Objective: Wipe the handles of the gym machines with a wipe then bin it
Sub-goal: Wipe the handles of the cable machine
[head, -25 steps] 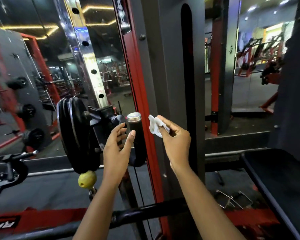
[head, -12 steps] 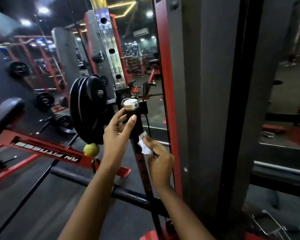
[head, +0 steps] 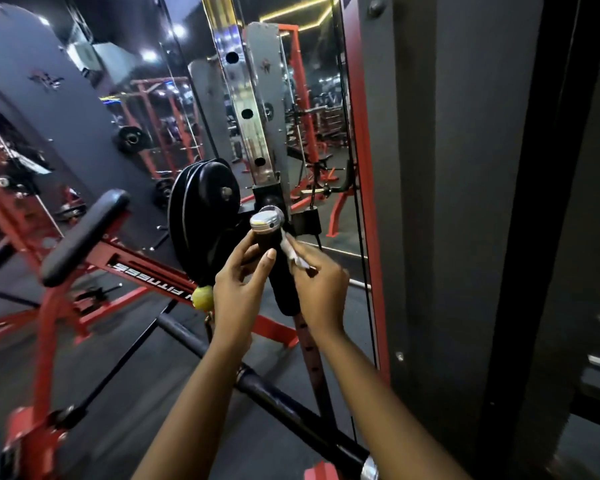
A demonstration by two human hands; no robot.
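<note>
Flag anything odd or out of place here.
Nothing damaged or spilled: left hand holds the black handle; right hand presses the wipe to it. Only curiosity: a yellow ball below the weight plates, probably a cable stopper.

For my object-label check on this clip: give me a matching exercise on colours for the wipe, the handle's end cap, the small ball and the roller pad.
Things: 1 wipe; 2 end cap; 3 small ball; 4 roller pad.
Colours: a yellow-green; b black; c white; d silver.
Pairs: 1-c, 2-d, 3-a, 4-b.
The right hand pinches the wipe against the handle, which the left hand holds.
</note>
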